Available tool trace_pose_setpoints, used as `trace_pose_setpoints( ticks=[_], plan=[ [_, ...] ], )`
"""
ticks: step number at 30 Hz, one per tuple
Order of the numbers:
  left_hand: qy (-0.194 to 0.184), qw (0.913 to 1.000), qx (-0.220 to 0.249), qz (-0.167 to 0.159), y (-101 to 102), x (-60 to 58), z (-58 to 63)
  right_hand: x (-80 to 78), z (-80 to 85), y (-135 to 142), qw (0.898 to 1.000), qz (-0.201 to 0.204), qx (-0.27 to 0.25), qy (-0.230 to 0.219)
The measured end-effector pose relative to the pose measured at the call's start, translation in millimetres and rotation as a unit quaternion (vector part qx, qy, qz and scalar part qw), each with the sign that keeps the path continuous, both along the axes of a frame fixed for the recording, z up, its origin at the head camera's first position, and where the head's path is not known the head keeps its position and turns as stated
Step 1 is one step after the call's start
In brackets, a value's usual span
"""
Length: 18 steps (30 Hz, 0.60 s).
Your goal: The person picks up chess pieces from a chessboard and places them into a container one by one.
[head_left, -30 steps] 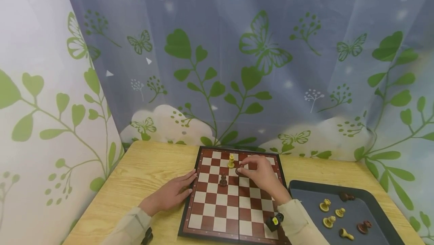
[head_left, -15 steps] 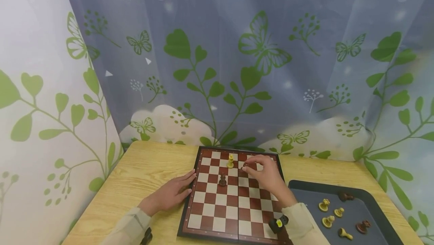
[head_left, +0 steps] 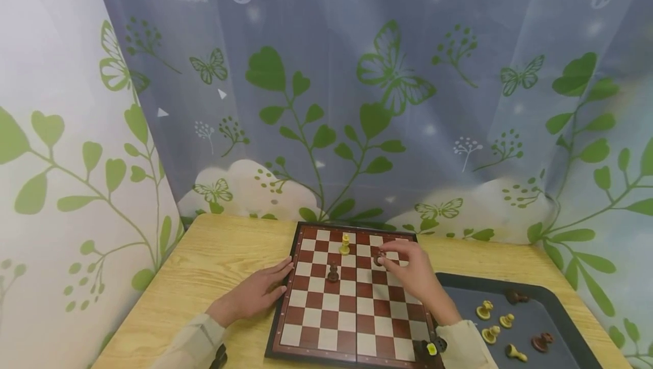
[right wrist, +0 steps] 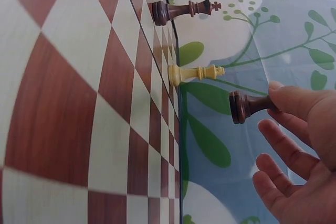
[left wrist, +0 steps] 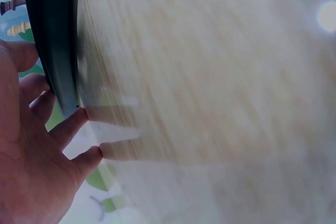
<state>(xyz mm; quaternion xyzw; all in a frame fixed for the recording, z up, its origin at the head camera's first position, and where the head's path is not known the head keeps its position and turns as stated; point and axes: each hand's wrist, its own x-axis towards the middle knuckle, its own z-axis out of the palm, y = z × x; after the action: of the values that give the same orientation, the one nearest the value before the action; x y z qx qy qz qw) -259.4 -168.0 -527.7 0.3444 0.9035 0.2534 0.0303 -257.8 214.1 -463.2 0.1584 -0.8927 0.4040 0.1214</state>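
My right hand (head_left: pixel 415 270) pinches a dark brown chess piece (right wrist: pixel 245 104) between thumb and forefinger. Its top is hidden by the fingertips, and its base hangs clear of the chessboard (head_left: pixel 321 318) in the right wrist view. Two pieces stand upright on the board, a pale yellow king (right wrist: pixel 197 73) toward the far edge and a dark brown king (right wrist: pixel 184 10) nearer me. Along the board's left edge lies my left hand (head_left: pixel 250 295), fingers extended. In the left wrist view those fingers (left wrist: pixel 71 129) touch the board's dark rim and the table.
To the right of the board sits a dark tray (head_left: pixel 556 301) holding several yellow and brown chess pieces, among them a brown knight (head_left: pixel 542 342) and a yellow piece lying on its side (head_left: pixel 516 352). A patterned curtain (head_left: pixel 326 102) hangs behind the wooden table (head_left: pixel 219 244).
My right hand has carried the brown chess piece to the right over the far part of the board. The left hand and both standing kings have kept their places.
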Motion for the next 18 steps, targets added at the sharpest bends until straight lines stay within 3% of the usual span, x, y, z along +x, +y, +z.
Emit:
trace_pose_setpoints(
  ticks=[8,18],
  plan=[
    [-0.004,1.0,0.0,0.003,-0.8,2.3,-0.2,14.9,6.1,16.0,1.0,-0.003,-0.001,0.01],
    [0.001,1.0,0.001,-0.001,1.0,1.3,4.4,40.9,19.2,36.4,0.999,-0.041,0.021,0.014]
  ],
)
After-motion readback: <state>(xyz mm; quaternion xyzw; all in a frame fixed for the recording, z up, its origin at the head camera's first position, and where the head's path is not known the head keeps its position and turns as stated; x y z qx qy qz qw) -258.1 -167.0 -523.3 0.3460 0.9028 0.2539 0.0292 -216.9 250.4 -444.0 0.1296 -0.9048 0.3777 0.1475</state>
